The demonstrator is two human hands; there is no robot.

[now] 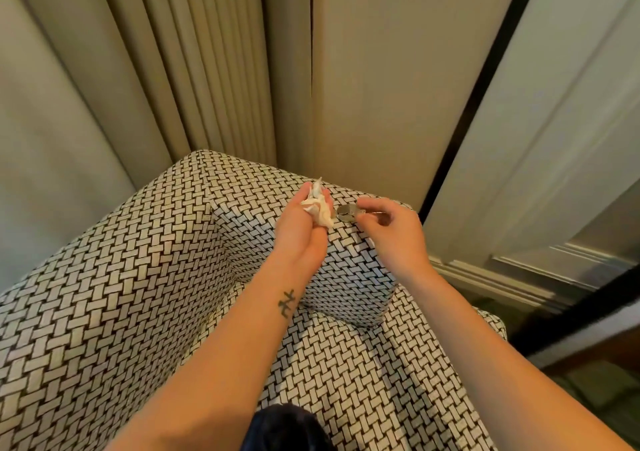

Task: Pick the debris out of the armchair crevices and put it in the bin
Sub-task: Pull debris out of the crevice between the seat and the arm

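The armchair [138, 277] is covered in a black-and-white basket-weave fabric and fills the lower part of the head view. Above its right arm, my left hand [304, 228] lies palm up with crumpled white tissue [318, 206] held in its curled fingers. Just to the right, my right hand [391, 228] pinches a small silvery metal piece [346, 212], perhaps a spoon, close beside the tissue. The bin is not in view.
Beige pleated curtains [194, 69] hang behind the chair. A panelled wall with a dark strip [485, 79] and a skirting board [502, 277] runs along the right. A dark object [284, 430] sits at the bottom edge.
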